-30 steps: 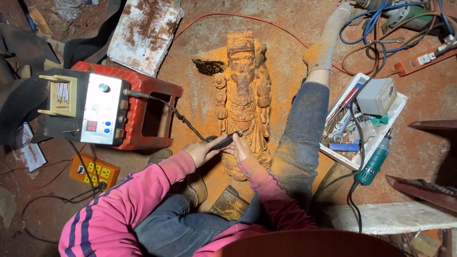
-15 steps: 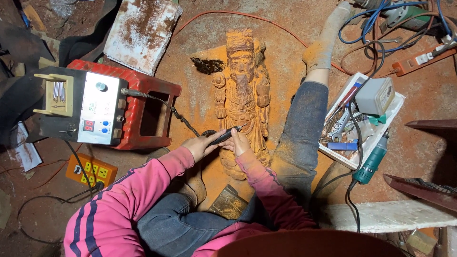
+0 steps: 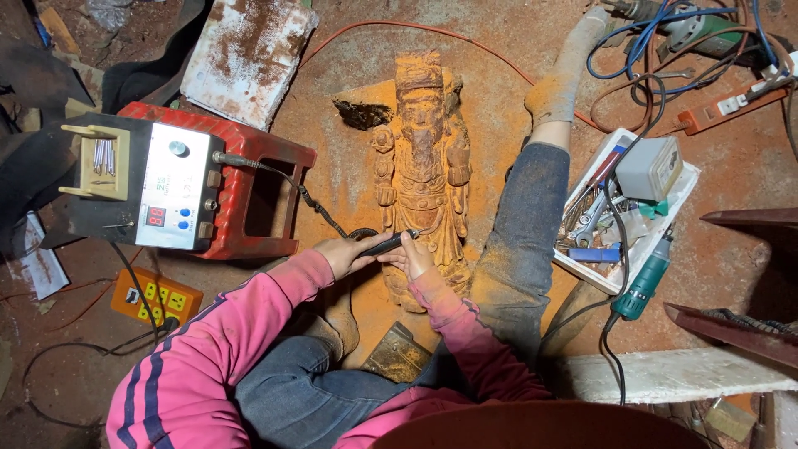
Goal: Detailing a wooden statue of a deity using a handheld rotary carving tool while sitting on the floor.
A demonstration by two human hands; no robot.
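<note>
Orange sawdust coats the rough workshop floor [image 3: 349, 175], where a carved wooden figure [image 3: 424, 166] lies lengthwise just beyond both hands. Left hand [image 3: 342, 254] grips a slim black pen-shaped tool [image 3: 389, 244]; right hand [image 3: 413, 256] curls around its tip, resting against the figure's ridged lower part. Left of them, its cable reaches a boxy control unit [image 3: 170, 198] on a red plastic stool [image 3: 270, 199].

Seated on the floor, a person in pink sleeves reaches both arms forward; the left hand [image 3: 347, 254] has its grip closed, the right hand [image 3: 413, 256] curled close beside it, fingertips nearly meeting
</note>
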